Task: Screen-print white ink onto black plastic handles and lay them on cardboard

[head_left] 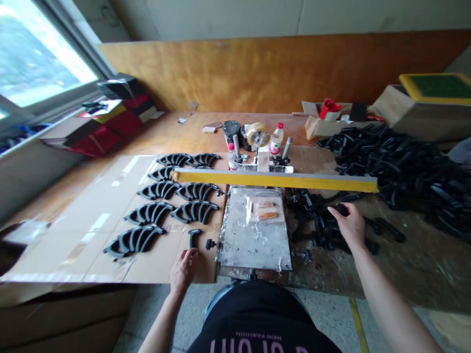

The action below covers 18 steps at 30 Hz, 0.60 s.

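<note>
On the cardboard sheet (99,196), my left hand (185,267) has its fingers closed at the lower end of a curved black part (194,238). Rows of similar black parts (149,214) stand fanned together beyond it. My right hand (349,223) pinches a black piece (340,210) over a loose pile of black parts (316,220). Between my hands lies a metal plate (253,250) with a small block (265,210) on it, holding two orange-brown pieces. A yellow and grey bar (275,180) crosses above the plate's far end.
Behind the bar stand metal posts (287,148), a tape roll (258,135), a bottle (276,138) and a dark jar (231,131). A large black heap (415,171) and cardboard boxes (408,113) fill the right. Red boxes (99,139) sit at the left.
</note>
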{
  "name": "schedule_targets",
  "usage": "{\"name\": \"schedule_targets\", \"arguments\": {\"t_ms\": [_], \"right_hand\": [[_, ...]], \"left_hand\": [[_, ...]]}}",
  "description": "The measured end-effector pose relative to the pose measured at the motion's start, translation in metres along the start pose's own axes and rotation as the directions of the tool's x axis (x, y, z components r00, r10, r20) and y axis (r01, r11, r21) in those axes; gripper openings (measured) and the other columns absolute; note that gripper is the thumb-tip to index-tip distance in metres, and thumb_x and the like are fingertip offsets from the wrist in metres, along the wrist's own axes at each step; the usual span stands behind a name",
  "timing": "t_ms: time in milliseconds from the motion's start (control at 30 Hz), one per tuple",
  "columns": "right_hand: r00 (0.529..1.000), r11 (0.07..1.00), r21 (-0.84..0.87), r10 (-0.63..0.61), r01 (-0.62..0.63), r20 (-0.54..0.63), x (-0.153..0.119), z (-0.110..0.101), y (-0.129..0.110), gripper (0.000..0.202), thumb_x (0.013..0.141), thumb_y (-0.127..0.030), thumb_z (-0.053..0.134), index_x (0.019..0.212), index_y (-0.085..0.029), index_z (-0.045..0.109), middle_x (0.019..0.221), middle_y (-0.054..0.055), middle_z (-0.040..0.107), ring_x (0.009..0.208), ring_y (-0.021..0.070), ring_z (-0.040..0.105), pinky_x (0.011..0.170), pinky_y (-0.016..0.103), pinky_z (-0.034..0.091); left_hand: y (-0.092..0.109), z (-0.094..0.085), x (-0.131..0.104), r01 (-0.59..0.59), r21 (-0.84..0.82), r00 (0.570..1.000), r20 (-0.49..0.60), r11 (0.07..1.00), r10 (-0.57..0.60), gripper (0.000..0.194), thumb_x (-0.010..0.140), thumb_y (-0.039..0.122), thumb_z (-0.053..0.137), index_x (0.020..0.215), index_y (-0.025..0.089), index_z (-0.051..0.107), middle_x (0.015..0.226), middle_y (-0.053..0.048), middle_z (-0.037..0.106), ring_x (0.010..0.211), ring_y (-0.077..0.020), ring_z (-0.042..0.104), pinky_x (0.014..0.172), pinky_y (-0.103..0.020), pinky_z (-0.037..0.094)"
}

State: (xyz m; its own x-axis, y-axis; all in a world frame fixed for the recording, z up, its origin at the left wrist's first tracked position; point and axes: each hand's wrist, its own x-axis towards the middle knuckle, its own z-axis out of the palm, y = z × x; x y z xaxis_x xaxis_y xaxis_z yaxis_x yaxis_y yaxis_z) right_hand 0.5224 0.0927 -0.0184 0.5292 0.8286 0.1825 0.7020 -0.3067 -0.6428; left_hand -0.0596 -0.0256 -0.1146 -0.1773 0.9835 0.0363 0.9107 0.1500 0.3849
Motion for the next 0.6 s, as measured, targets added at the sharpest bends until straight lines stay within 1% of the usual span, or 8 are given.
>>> {"name": "schedule_targets", "arguments": {"t_ms": [100,167,233,333,500,533,567,600], "right_hand": [[0.987,1.000,0.025,-0.023,0.019,0.158,-0.008,0.008,-0.028,0.052,0.074,-0.058,0.064,0.109,-0.020,0.064,0.096,0.011,0.071,0.083,0.0277,0.066,0.078,0.038,0.049],[0.934,0.992,0.052,-0.124,0.113,0.335,-0.013,0.016,-0.056,0.047,0.076,-0.054,0.063,0.110,-0.021,0.064,0.093,0.009,0.072,0.079,0.0263,0.067,0.075,0.036,0.050],[0.817,0.955,0.111,-0.294,0.276,0.496,-0.017,0.029,-0.091,0.038,0.078,-0.047,0.062,0.108,-0.023,0.065,0.095,0.007,0.072,0.083,0.0249,0.067,0.077,0.034,0.048],[0.572,0.853,0.202,-0.480,0.481,0.665,-0.019,0.056,-0.144,0.026,0.078,-0.035,0.065,0.100,-0.024,0.067,0.095,0.003,0.072,0.089,0.0228,0.066,0.078,0.029,0.046],[0.223,0.779,0.282,-0.470,0.561,0.854,-0.012,0.113,-0.206,0.023,0.062,-0.022,0.077,0.084,-0.024,0.071,0.081,-0.003,0.071,0.077,0.0188,0.064,0.064,0.023,0.041],[0.167,0.772,0.302,-0.462,0.560,0.871,-0.011,0.122,-0.213,0.025,0.059,-0.018,0.078,0.082,-0.024,0.072,0.079,-0.004,0.070,0.076,0.0178,0.063,0.063,0.022,0.041],[0.134,0.770,0.310,-0.451,0.557,0.882,-0.009,0.130,-0.217,0.029,0.057,-0.014,0.078,0.084,-0.023,0.072,0.078,-0.005,0.070,0.075,0.0171,0.063,0.062,0.022,0.041],[0.130,0.774,0.301,-0.440,0.557,0.889,-0.009,0.136,-0.219,0.035,0.057,-0.012,0.078,0.090,-0.023,0.072,0.078,-0.005,0.070,0.074,0.0167,0.063,0.062,0.022,0.042]], "left_hand": [[0.003,0.000,-0.002,-0.031,-0.005,0.999,-0.011,1.000,0.031,0.034,0.092,0.039,0.043,0.104,0.018,0.067,0.097,-0.007,0.065,0.087,-0.0184,0.062,0.078,-0.029,0.047],[0.007,0.001,-0.004,-0.037,-0.020,0.999,-0.005,0.999,0.037,0.032,0.092,0.039,0.044,0.102,0.019,0.067,0.095,-0.006,0.065,0.086,-0.0182,0.062,0.079,-0.029,0.048],[0.013,0.003,-0.006,-0.033,-0.037,0.999,0.007,0.999,0.034,0.031,0.092,0.039,0.043,0.101,0.021,0.067,0.092,-0.005,0.064,0.085,-0.0176,0.062,0.079,-0.029,0.048],[0.022,0.004,-0.009,-0.032,-0.067,0.998,0.045,0.997,0.035,0.030,0.093,0.040,0.043,0.100,0.022,0.066,0.093,-0.005,0.063,0.085,-0.0173,0.063,0.079,-0.028,0.049],[0.026,0.002,-0.015,0.006,-0.174,0.998,0.056,0.985,0.004,0.043,0.093,0.043,0.043,0.127,0.021,0.056,0.093,-0.004,0.063,0.078,-0.0161,0.062,0.075,-0.030,0.051],[0.025,0.001,-0.016,0.022,-0.196,0.999,0.040,0.980,-0.015,0.046,0.093,0.044,0.043,0.131,0.020,0.053,0.092,-0.003,0.062,0.076,-0.0155,0.062,0.074,-0.030,0.051],[0.024,0.000,-0.016,0.039,-0.212,0.999,0.021,0.977,-0.035,0.048,0.092,0.045,0.044,0.133,0.020,0.051,0.090,-0.003,0.061,0.073,-0.0150,0.061,0.073,-0.030,0.051],[0.023,-0.002,-0.017,0.055,-0.223,0.998,-0.001,0.973,-0.056,0.049,0.092,0.046,0.044,0.134,0.020,0.050,0.088,-0.002,0.061,0.071,-0.0146,0.060,0.071,-0.030,0.051]]}}
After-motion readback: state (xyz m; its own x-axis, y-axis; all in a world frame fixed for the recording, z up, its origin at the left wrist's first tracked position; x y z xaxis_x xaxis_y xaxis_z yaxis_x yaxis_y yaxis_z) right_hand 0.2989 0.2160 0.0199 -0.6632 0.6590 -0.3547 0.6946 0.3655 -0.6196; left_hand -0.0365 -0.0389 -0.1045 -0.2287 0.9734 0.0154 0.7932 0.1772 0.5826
